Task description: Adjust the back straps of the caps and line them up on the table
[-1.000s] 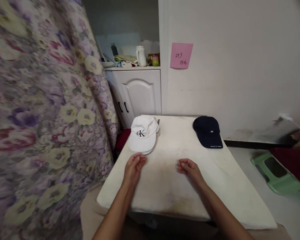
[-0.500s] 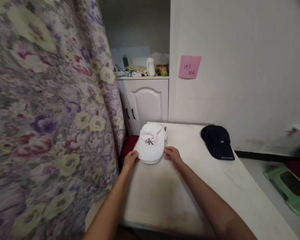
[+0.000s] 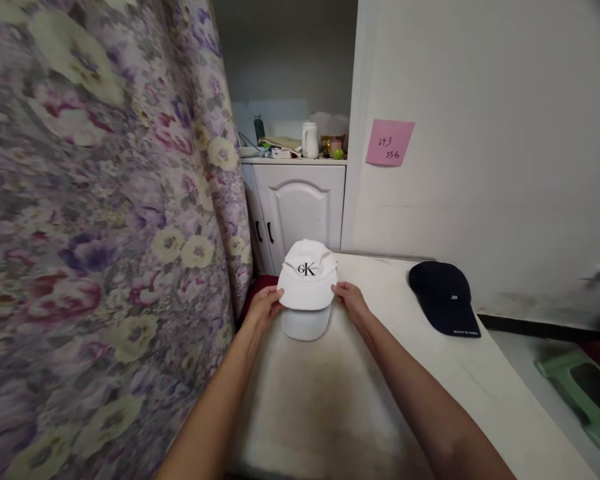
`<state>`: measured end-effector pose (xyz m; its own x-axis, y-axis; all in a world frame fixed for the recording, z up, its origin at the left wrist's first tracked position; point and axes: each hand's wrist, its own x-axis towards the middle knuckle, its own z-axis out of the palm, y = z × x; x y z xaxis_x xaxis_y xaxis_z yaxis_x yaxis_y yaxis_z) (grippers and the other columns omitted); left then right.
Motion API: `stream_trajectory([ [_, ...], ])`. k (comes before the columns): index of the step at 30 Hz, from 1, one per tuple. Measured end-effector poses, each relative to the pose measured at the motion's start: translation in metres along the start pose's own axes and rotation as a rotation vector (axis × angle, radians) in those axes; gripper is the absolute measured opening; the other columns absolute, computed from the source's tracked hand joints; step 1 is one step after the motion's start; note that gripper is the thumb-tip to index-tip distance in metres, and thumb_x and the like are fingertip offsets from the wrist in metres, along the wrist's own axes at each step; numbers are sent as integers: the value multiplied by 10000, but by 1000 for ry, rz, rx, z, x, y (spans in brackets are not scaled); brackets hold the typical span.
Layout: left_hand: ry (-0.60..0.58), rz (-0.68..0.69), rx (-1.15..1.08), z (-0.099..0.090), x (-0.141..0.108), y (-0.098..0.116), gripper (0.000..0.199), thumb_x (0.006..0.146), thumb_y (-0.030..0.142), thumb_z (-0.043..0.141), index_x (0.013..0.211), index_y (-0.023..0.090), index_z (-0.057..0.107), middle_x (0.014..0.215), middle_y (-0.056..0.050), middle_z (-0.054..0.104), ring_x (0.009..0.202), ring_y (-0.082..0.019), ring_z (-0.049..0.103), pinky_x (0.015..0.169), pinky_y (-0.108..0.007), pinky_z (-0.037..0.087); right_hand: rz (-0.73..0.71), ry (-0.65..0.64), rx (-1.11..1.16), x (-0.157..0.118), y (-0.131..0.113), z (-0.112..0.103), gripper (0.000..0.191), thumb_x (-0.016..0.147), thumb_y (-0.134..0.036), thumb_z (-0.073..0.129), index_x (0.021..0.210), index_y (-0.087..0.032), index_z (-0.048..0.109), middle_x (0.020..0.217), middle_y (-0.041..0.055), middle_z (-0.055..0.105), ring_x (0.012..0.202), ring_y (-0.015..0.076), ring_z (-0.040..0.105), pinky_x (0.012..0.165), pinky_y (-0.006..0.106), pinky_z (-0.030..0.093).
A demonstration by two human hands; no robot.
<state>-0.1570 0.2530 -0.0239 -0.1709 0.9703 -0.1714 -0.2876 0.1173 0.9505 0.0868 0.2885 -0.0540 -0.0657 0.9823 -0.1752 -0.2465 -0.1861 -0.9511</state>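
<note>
White fabric cap with dark lettering (image 3: 307, 273): brim pinched at either side by left hand (image 3: 266, 307) and right hand (image 3: 349, 300), above a second pale brim (image 3: 306, 324), probably another cap's. Navy fabric cap (image 3: 445, 298): on the white table (image 3: 380, 283), right.

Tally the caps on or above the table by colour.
White or off-white: 2 (the upper cap, its brim held by the left hand and right hand; the lower cap, mostly hidden, its brim showing)
Dark blue: 1 (the navy cap, lying apart on the table)
Total: 3
</note>
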Motion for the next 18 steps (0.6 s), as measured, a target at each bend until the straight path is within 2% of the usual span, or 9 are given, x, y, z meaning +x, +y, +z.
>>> stream_trajectory([
  [6,-71,109,-152,28,9,26,126,945,225,628,1013,121,643,928,-28,668,731,-130,647,634,-276,571,-132,-26,99,13,-45,-7,326,969,-326,612,1250,-161,590,1244,101,619,1038,239,650,862,441,569],
  [8,-109,138,-200,35,3,29,74,897,163,676,941,115,641,859,-11,671,691,-117,643,616,-251,565,-185,-44,144,7,-54,-13,273,943,-318,649,1154,-147,625,1135,78,655,953,207,660,826,399,569],
  [10,-153,157,-242,40,-7,29,151,792,96,759,881,113,638,795,-1,681,664,-110,650,617,-225,565,-235,-72,190,-4,-60,-20,257,833,-322,768,988,-153,650,944,21,679,826,159,647,794,335,550],
  [13,-219,166,-303,45,-24,26,286,671,73,832,892,116,656,814,-18,725,683,-117,680,656,-211,578,-285,-132,236,-29,-62,-34,370,618,-326,900,827,-183,631,753,-44,657,709,116,602,753,264,510],
  [18,-285,148,-394,55,-46,18,319,750,200,806,1031,116,681,945,-67,778,816,-168,730,800,-262,593,-278,-216,237,-78,-41,-59,352,601,-307,906,789,-176,639,668,-55,641,603,89,548,634,204,449],
])
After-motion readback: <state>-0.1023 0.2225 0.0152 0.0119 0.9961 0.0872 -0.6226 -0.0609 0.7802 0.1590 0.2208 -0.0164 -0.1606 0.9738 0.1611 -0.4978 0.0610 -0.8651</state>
